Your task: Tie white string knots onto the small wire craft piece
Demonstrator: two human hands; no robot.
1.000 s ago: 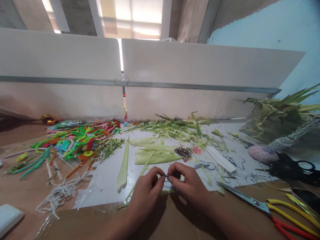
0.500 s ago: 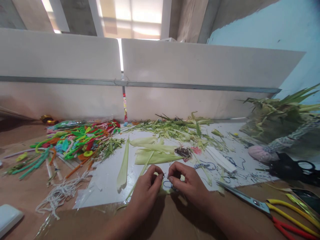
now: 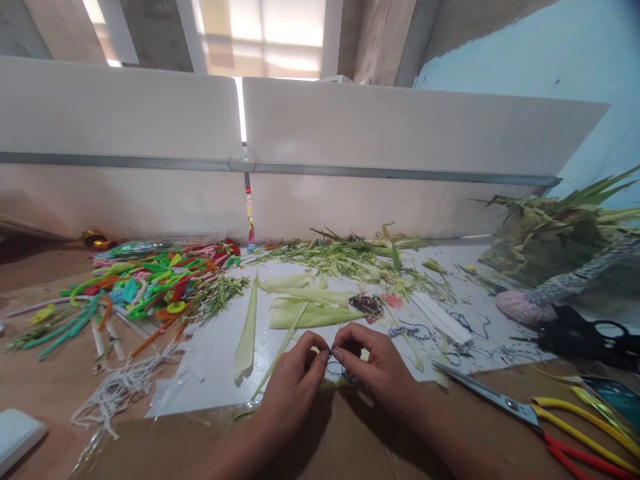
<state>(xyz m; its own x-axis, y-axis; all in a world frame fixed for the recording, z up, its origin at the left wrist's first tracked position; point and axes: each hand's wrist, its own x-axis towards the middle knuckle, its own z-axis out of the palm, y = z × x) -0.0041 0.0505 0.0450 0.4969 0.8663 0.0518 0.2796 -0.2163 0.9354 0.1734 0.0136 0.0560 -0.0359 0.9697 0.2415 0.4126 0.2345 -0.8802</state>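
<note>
My left hand (image 3: 295, 383) and my right hand (image 3: 373, 363) meet near the front of the table, fingertips pinched together on a thin dark blue thread (image 3: 336, 365). The thread loops down between the two hands over a pale green leaf strip (image 3: 327, 383) lying under them. Both hands are closed in a pinch. Flat pale green leaf pieces (image 3: 305, 307) lie just beyond the fingers on a white sheet (image 3: 215, 350).
A heap of coloured pipe cleaners (image 3: 145, 283) lies at the left, white string (image 3: 117, 387) in front of it. Scissors with yellow and red handles (image 3: 540, 420) lie at the right, black scissors (image 3: 585, 337) and a pile of green leaves (image 3: 555, 230) beyond. A white partition (image 3: 320, 153) closes the back.
The hands have stayed in the same place; the fingertips have drawn slightly closer together on the thread and the loop below them has shifted a little.
</note>
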